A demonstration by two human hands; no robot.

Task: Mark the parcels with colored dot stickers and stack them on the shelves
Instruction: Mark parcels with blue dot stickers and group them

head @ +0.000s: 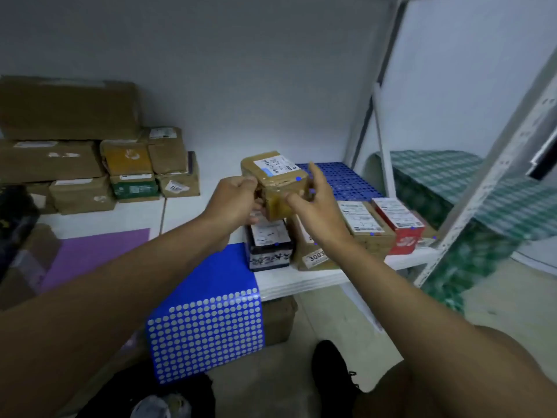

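- A brown taped parcel (275, 179) is held up in front of the white shelf (301, 282), above the parcels standing on it
- The left hand (233, 203) is closed on the parcel's left lower corner, fingers curled round the edge
- The right hand (318, 203) is laid against the parcel's right side; index finger is raised and nearly straight, thumb is pressed to the front face, remaining fingers are loosely spread; whether the parcel is actually gripped on this side cannot be told
- A white shipping label (275, 166) is seen on the parcel's top face; a blue dot sticker (298, 178) is seen near its right top edge
- Directly below the held parcel a dark parcel (268, 245) with a white label is noted, with a brown parcel (313, 251) just beside it on the right
- Further right a tan parcel (366, 227) and a red parcel (399, 224) are stood side by side, touching; small blue dots are visible on their front edges
- A blue sticker sheet (208, 327) with rows of pale dots is draped over the shelf's front edge, left of the dark parcel
- A purple sheet (96, 254) is laid flat on the shelf further left
- A stack of brown parcels (90, 161) is piled at the back left against the wall
- A blue perforated mat (340, 179) is seen at the back right of the shelf
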